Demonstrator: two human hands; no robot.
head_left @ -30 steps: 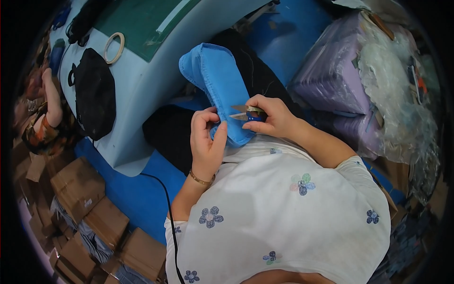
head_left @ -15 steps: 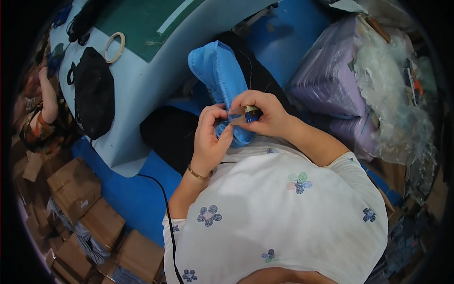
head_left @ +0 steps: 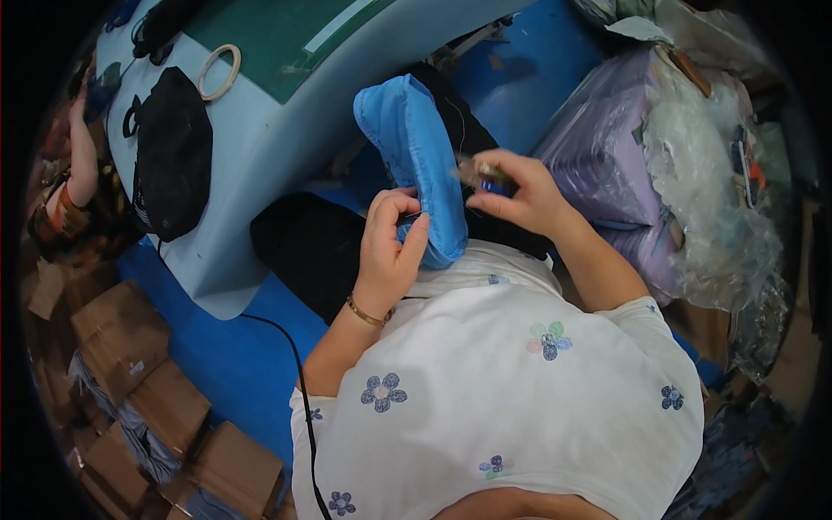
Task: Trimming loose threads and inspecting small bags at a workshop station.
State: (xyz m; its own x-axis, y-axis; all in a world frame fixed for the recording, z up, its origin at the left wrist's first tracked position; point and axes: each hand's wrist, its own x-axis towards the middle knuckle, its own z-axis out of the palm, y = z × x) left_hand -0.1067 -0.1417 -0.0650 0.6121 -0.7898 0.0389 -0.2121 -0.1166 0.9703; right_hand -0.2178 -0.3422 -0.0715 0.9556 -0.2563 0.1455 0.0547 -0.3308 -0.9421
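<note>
A bright blue stitched cloth piece [head_left: 407, 130] lies over my lap, with a raised seam along its right side. My left hand [head_left: 390, 238] pinches its near edge between thumb and fingers. Right of the cloth and apart from it, my right hand [head_left: 520, 192] is closed round a small tool with a dark blue part [head_left: 494, 185]. That tool is smeared by motion, and my fingers partly hide it, so its exact kind does not show. A loose pale thread lies on the black trousers [head_left: 475, 126] beyond.
At left stands a pale blue table [head_left: 234, 186] with a black bag [head_left: 173, 156], a tape roll [head_left: 219, 73] and a green mat [head_left: 260, 43]. Purple wrapped bundles [head_left: 607, 147] are stacked right. Cardboard boxes [head_left: 121, 329] and another person's arm [head_left: 82, 160] show at far left.
My right hand has moved right, away from the cloth and my left hand, with the small tool still in it. My left hand keeps its pinch on the cloth.
</note>
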